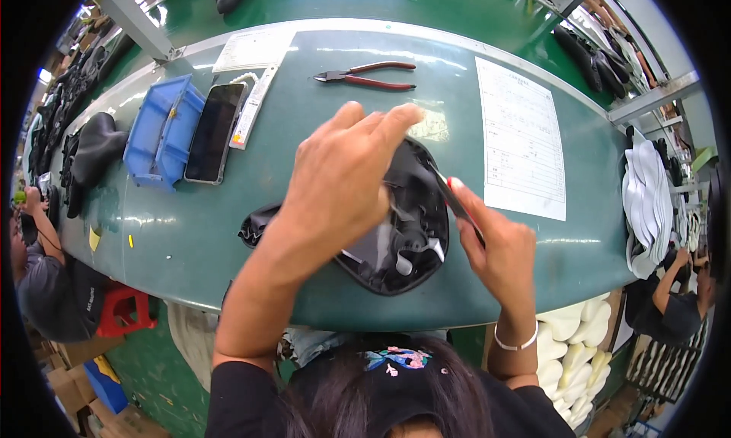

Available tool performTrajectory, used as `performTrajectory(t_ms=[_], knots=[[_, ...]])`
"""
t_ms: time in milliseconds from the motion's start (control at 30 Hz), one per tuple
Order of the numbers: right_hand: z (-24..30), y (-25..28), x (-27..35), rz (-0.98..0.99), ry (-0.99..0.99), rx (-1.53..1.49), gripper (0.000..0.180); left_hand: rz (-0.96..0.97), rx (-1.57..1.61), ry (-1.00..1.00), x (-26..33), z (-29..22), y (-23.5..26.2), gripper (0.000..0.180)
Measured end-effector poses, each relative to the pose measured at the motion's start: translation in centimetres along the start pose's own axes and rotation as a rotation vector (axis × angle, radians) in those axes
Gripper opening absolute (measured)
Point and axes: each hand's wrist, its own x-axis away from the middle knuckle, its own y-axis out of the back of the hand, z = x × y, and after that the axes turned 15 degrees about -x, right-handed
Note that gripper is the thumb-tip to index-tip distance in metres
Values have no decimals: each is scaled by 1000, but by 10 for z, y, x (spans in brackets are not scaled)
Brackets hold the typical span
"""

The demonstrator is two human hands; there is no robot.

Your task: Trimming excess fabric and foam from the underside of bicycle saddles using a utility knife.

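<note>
Partly hidden under half-curled L hand [335, 175] (can't tell grip): blk saddle [415, 232], axis L–R, nose left; R hand [496, 244] clasps tool [459, 208].

Count one slim tool [461, 207] in the right hand [501, 244]; on the worktop [598, 183], one pair of pliers [365, 76], one phone [216, 133], one blue bin [148, 169]; beyond, one red stool [118, 308], two co-workers [57, 305].

On my tabletop [190, 236], far side, I see red-handled pliers [365, 81] lying flat. To my left: blue bin [141, 150], dark-screened phone [215, 133] just beside it, black saddle-shaped piece [100, 148] further left. Printed sheet [523, 141] flat on my right; stacked white pieces [647, 209] at that end. Cream pads [579, 354] piled below. Red stool [122, 310] to my left, co-worker [57, 301] near it.
</note>
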Motion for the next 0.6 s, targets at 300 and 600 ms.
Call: performTrajectory(t_ms=[300,600], knots=[[25,18,30,170,24,136,53,-561,40,546,-7,57,-14,24],[-21,44,-67,499,484,155,44,156,675,204,85,18,22,57]])
